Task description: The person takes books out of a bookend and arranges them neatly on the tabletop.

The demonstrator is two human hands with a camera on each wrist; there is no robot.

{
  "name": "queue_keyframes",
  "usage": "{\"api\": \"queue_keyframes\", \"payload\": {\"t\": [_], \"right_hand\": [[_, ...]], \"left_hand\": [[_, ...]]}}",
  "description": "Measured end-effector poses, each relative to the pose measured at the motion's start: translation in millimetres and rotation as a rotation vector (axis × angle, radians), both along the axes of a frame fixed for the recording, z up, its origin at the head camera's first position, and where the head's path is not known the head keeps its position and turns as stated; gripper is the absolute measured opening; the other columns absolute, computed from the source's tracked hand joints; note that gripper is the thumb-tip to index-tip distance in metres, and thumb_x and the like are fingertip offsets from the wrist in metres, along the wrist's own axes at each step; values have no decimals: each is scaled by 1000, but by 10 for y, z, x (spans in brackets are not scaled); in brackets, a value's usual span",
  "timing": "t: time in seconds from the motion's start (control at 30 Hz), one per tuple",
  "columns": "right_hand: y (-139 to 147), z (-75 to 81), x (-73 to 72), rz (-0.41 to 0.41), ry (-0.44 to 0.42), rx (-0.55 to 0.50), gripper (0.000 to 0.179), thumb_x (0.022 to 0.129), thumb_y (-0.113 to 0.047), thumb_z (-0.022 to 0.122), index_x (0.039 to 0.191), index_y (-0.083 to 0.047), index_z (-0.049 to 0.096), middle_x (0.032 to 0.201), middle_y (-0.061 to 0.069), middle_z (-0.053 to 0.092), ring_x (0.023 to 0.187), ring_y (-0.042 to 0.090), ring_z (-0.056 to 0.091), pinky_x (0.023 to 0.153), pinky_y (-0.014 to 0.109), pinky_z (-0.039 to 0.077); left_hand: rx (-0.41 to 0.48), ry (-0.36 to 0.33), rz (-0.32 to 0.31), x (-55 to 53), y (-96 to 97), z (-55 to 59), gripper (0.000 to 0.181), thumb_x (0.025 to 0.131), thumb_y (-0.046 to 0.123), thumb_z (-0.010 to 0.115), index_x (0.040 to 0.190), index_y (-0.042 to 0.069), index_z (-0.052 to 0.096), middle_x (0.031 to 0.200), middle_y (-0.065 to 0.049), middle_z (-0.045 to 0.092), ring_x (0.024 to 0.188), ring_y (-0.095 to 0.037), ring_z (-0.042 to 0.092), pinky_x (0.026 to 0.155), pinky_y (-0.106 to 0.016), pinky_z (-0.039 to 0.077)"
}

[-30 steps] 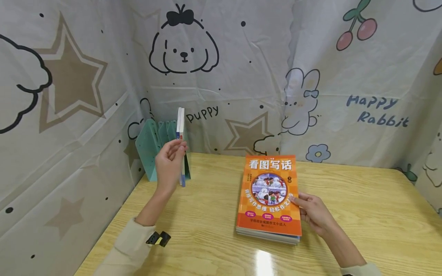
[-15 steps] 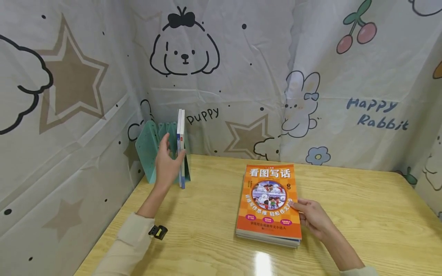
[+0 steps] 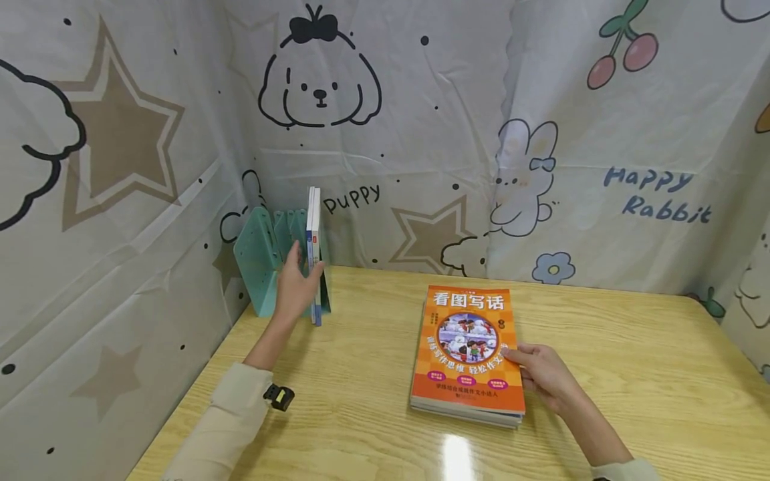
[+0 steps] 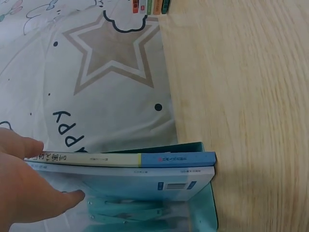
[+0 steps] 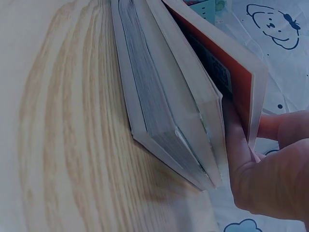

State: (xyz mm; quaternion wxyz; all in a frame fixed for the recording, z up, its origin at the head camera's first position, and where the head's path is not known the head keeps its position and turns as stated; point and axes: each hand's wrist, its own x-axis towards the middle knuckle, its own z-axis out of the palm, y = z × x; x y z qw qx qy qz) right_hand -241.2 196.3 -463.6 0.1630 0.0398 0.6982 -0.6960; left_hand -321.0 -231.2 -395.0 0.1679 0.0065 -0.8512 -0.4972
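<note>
Two thin books (image 3: pixel 313 220) stand upright in a teal book rack (image 3: pixel 255 260) at the back left. My left hand (image 3: pixel 295 286) is at their spines, thumb to the right and fingers to the left, spread rather than curled. In the left wrist view, the left hand (image 4: pixel 34 181) reaches round both sides of the books (image 4: pixel 178 159); firm contact cannot be made out. My right hand (image 3: pixel 550 375) pinches the right edge of an orange book (image 3: pixel 469 394) on top of a stack. The right wrist view shows fingers beneath this orange book (image 5: pixel 248 92), its edge raised off the books (image 5: pixel 169 96) below.
A wood-grain table (image 3: pixel 631 374) spreads out under everything. Patterned cloth (image 3: pixel 433 153) walls off the back and left sides. Several more books (image 4: pixel 149 6) appear at the top edge of the left wrist view.
My left hand's fingers have spread from a curled pose and sit slightly lower beside the standing books. The orange book's far edge has come down a little, my right hand still holding it.
</note>
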Motion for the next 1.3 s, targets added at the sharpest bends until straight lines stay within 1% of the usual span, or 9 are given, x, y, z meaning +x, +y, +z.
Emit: {"api": "queue_keyframes", "payload": {"t": [0.2,0.33,0.6,0.8,0.93,1.03,1.13,1.2,1.3], "right_hand": [[-17,20,-6,-8,26,80,50,104,-17,55,136,20,44,106,18,71,89,27,72,76,42,59],[-35,48,-8,-26,45,171,48,102,-17,58,132,19,49,99,17,72,84,28,73,71,41,60],[-58,111,0,-75,101,417,49,97,-23,68,125,16,58,96,17,71,78,23,70,66,38,60],[-36,110,22,-82,194,610,43,92,-32,74,109,7,71,86,9,72,70,16,65,61,32,57],[-25,112,31,-68,260,713,36,91,-35,74,94,1,75,74,4,68,63,15,60,55,31,50],[-32,110,39,-71,288,761,32,90,-35,74,85,-3,74,67,0,64,60,16,56,54,30,44],[-45,109,42,-74,299,786,30,89,-34,74,82,-5,73,65,-1,62,60,16,55,54,30,42],[-50,112,44,-77,301,795,30,89,-34,75,82,-5,73,65,-1,62,60,16,55,54,30,42],[-50,115,43,-73,305,809,32,89,-35,75,84,-4,74,66,0,63,61,17,55,54,31,42]], "left_hand": [[-53,50,-9,-17,22,-62,61,106,22,50,157,1,24,151,-25,40,135,-42,42,105,-57,39],[-65,99,18,1,33,-92,55,105,20,51,153,-1,34,145,-26,47,131,-41,46,104,-57,40],[2,206,83,16,27,-151,47,100,20,64,139,-2,51,132,-24,59,120,-37,58,100,-49,47],[-9,249,97,28,17,-181,42,99,20,65,136,0,59,124,-20,66,111,-33,65,89,-48,53],[-32,292,110,66,15,-194,31,102,19,60,126,-1,66,114,-21,69,101,-36,68,80,-51,56],[-48,339,146,105,3,-197,27,104,17,55,116,-4,68,106,-23,70,92,-37,70,73,-50,57],[-58,377,196,149,-22,-182,28,105,16,52,109,-6,68,94,-23,70,77,-33,68,61,-40,54],[-62,396,225,181,-40,-160,28,105,17,52,103,-6,67,83,-22,68,65,-29,62,54,-32,46],[-62,417,265,228,-69,-131,27,105,19,53,101,-4,67,74,-18,64,56,-23,52,49,-26,37]]}}
